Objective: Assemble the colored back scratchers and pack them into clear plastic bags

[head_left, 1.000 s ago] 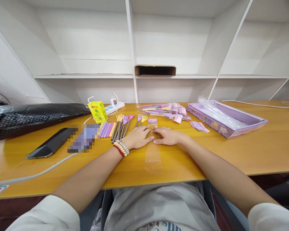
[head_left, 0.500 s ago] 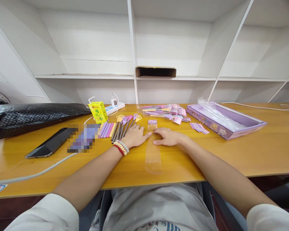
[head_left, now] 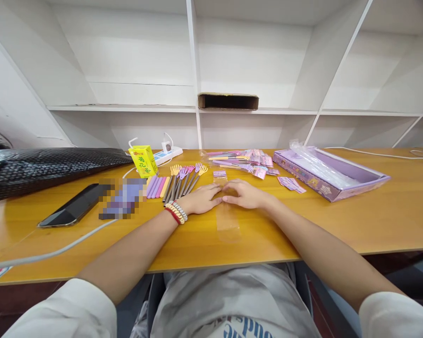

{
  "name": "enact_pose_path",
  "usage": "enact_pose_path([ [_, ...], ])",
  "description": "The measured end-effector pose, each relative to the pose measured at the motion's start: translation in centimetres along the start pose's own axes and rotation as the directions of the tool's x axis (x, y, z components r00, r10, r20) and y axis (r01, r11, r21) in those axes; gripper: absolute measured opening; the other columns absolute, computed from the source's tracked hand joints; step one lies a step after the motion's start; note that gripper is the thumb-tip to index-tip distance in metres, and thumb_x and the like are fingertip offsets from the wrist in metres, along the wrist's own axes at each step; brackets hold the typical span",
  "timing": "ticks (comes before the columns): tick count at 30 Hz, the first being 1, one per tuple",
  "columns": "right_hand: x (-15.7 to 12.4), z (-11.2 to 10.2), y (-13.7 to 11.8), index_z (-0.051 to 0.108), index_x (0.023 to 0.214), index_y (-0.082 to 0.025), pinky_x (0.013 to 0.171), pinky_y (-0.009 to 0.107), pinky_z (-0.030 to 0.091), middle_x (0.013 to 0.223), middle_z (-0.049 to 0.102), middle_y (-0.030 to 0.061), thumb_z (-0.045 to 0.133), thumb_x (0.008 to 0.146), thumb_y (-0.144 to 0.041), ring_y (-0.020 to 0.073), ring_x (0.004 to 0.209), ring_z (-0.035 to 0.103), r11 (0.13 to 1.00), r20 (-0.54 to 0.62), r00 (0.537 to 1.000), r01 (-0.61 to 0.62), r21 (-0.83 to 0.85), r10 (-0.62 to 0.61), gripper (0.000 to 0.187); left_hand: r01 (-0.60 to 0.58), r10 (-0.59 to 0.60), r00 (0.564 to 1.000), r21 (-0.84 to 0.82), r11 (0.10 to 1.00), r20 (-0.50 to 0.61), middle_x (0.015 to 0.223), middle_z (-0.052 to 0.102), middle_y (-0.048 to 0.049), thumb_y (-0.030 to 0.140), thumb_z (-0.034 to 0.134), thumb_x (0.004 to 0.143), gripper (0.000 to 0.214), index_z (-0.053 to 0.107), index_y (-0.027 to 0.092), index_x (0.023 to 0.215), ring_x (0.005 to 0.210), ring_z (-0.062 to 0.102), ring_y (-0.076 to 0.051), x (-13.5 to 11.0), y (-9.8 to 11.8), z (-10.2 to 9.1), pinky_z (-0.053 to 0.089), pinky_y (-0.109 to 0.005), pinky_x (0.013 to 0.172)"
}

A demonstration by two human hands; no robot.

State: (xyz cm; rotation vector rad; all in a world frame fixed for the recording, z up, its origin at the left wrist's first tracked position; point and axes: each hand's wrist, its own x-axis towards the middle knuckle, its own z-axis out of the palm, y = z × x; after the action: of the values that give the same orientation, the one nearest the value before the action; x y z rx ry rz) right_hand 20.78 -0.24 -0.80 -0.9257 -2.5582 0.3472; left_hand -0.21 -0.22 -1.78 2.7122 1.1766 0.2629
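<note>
A clear plastic bag (head_left: 228, 227) with a small pink-purple card (head_left: 219, 174) at its far end lies lengthwise before me on the table. My left hand (head_left: 201, 199), with beaded bracelets and a red band at the wrist, rests flat over the bag's left side, fingers stretched out. From the right, my right hand (head_left: 244, 193) touches the bag with curved fingers, a gap showing between thumb and forefinger. The fingertips of both hands meet over the bag's middle. Beyond my left hand lie several small claw-shaped sticks (head_left: 185, 180) with dark stems and coloured heads, beside pastel handles (head_left: 158, 187).
Packaged sticks (head_left: 245, 159) lie at the back, near loose cards (head_left: 291, 184) and a purple box (head_left: 331, 176) holding clear bags. Leftward are a yellow drink carton (head_left: 143, 161), a phone (head_left: 75, 205), a cable (head_left: 74, 242) and a black wrapped bundle (head_left: 56, 171).
Both hands have come closer together, so that their fingertips now meet. The bag has shifted slightly away from me, its near end turning a little to the right.
</note>
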Motion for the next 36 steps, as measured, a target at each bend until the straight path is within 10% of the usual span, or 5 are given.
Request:
enact_pose_path([
  [11, -0.2, -0.4, -3.5, 0.055, 0.064, -0.016, 0.045, 0.021, 0.025, 0.054, 0.051, -0.0043, 0.069, 0.057, -0.06, 0.0057, 0.047, 0.038, 0.996, 0.354, 0.933, 0.037, 0.086, -0.065, 0.047, 0.053, -0.054, 0.998, 0.055, 0.997, 0.017, 0.144, 0.032, -0.0112, 0.047, 0.024, 0.091, 0.058, 0.038, 0.012, 0.135, 0.134, 0.026, -0.02, 0.7, -0.8, 0.5, 0.019, -0.034, 0.111],
  [28, -0.2, -0.3, -2.8, 0.062, 0.084, -0.015, 0.054, 0.02, 0.034, 0.064, 0.058, -0.0011, 0.068, 0.067, -0.045, 0.0083, 0.056, 0.049, 0.992, 0.21, 0.972, 0.09, 0.085, -0.106, 0.035, 0.042, -0.042, 0.999, 0.043, 0.998, -0.008, 0.142, 0.036, -0.0113, 0.047, 0.028, 0.09, 0.057, 0.04, 0.013, 0.134, 0.132, 0.03, -0.021, 0.7, -1.1, 0.7, 0.022, -0.036, 0.11],
  [36, 0.0, -0.5, 0.2, 0.063, 0.081, -0.016, 0.059, 0.022, 0.034, 0.072, 0.062, 0.0016, 0.06, 0.076, -0.035, 0.0105, 0.063, 0.052, 0.996, 0.026, 0.996, -0.087, -0.031, 0.088, 0.02, -0.057, 0.057, 0.998, -0.003, 0.998, 0.027, 0.143, 0.035, -0.0095, 0.06, 0.036, 0.083, 0.066, 0.042, 0.018, 0.133, 0.132, 0.03, -0.023, 0.2, -0.4, 0.0, 0.022, -0.036, 0.109],
])
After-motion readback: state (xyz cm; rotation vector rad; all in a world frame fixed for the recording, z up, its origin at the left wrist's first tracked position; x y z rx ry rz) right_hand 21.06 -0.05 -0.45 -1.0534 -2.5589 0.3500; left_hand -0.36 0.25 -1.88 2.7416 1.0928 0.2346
